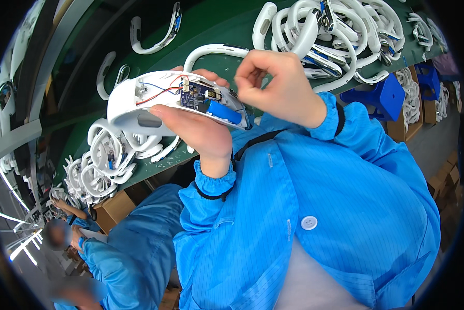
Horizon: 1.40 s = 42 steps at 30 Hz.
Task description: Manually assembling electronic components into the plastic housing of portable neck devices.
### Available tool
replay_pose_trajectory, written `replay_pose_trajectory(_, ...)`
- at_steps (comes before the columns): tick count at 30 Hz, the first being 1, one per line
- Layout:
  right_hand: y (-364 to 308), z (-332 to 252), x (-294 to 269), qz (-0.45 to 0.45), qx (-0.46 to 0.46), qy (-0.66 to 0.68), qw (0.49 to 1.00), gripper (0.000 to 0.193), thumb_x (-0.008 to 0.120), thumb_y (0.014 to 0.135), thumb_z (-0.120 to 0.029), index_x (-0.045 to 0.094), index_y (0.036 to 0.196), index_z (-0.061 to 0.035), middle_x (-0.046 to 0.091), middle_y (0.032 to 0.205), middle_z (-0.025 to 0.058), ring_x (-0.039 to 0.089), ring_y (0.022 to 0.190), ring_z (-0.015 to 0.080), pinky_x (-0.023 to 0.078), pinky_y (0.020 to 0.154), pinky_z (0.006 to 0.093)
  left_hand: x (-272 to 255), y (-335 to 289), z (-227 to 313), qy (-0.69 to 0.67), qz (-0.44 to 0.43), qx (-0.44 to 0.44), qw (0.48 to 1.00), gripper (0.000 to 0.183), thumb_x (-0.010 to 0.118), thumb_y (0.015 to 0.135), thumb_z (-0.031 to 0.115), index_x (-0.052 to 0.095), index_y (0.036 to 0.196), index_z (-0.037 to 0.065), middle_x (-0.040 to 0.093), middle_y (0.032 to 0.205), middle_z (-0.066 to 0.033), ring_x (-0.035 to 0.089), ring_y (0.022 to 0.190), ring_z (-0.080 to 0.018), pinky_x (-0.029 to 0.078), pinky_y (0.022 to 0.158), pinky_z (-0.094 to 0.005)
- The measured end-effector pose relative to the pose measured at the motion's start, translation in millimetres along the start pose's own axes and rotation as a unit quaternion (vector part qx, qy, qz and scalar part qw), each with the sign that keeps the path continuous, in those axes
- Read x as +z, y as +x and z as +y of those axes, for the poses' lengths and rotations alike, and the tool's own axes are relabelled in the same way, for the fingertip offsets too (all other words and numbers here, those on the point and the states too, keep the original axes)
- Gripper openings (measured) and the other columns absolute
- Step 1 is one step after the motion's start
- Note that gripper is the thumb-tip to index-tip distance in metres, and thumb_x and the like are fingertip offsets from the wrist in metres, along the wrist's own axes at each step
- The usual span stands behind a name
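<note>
My left hand [195, 129] is closed around a white curved neck fan housing [122, 102], its thumb along the near side and its fingers behind. The housing lies open side up. Inside it sit a small circuit board [194, 96] with a tiny display, a blue cylindrical battery [224, 112], and red and blue wires [162, 93] running to the left part. Just above the battery end, my right hand [281, 85] is closed in a pinch, thumb against curled fingers. Whatever it pinches, if anything, is too small or hidden to make out.
Piled on the green table [211, 31] at the back right are several white neck fans [307, 33]. Another heap of white neck fans [105, 160] lies at left. A blue stool [379, 98] stands at right. Co-workers in blue sleeves [133, 237] sit at lower left, beside a cardboard box [113, 209].
</note>
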State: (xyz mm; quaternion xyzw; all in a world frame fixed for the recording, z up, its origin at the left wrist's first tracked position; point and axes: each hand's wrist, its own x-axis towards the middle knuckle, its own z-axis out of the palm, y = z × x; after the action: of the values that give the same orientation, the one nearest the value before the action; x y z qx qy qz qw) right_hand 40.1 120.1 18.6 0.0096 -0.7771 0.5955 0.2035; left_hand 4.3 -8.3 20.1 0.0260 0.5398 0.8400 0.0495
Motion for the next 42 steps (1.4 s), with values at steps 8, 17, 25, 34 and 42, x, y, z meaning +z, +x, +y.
replay_pose_trajectory(8,-20,53,-20,-0.045,-0.046,-0.157,0.986,0.006,0.052,0.073,0.001,0.057,0.076,-0.0011,0.055,0.062,0.0064,0.052,0.051,0.0183,0.041,0.050,0.0300,-32,15,7,-0.205,-0.142,-0.127,0.960,0.077,0.017,0.087,0.066,0.047,0.113,0.000,0.057,0.086,-0.0211,0.056,0.073,-0.0346,0.046,0.066,-0.0497)
replay_pose_trajectory(17,-14,66,-36,-0.230,0.117,-0.247,0.934,0.007,0.056,0.073,-0.004,0.053,0.068,-0.0010,0.046,0.052,0.0069,0.045,0.045,0.0212,0.039,0.048,0.0330,-24,9,5,-0.243,-0.112,-0.260,0.928,0.078,0.010,0.086,0.067,0.048,0.109,0.003,0.057,0.082,-0.0196,0.056,0.071,-0.0338,0.046,0.062,-0.0484)
replay_pose_trajectory(25,-14,74,-33,-0.227,0.038,-0.218,0.948,0.017,0.057,0.079,-0.013,0.052,0.091,-0.0012,0.057,0.082,0.0164,0.056,0.075,0.0330,0.044,0.067,0.0397,-20,6,5,-0.209,-0.119,-0.255,0.937,0.076,0.011,0.087,0.065,0.048,0.109,0.003,0.057,0.083,-0.0184,0.056,0.072,-0.0326,0.048,0.062,-0.0464)
replay_pose_trajectory(34,-1,37,-35,-0.176,0.168,-0.022,0.970,0.012,0.053,0.081,-0.004,0.058,0.091,-0.0012,0.059,0.086,0.0138,0.059,0.080,0.0259,0.046,0.069,0.0320,-7,-2,4,-0.139,-0.072,-0.290,0.944,0.078,0.011,0.087,0.066,0.046,0.107,0.000,0.058,0.076,-0.0205,0.059,0.061,-0.0307,0.050,0.055,-0.0389)
replay_pose_trajectory(42,1,-1,-26,-0.110,-0.165,-0.024,0.980,0.023,0.071,0.065,-0.002,0.064,0.087,-0.0051,0.056,0.095,0.0085,0.052,0.091,0.0242,0.043,0.077,0.0332,2,-1,0,-0.115,-0.087,-0.226,0.963,0.075,0.010,0.090,0.062,0.046,0.106,-0.002,0.059,0.083,-0.0147,0.058,0.071,-0.0249,0.048,0.063,-0.0328)
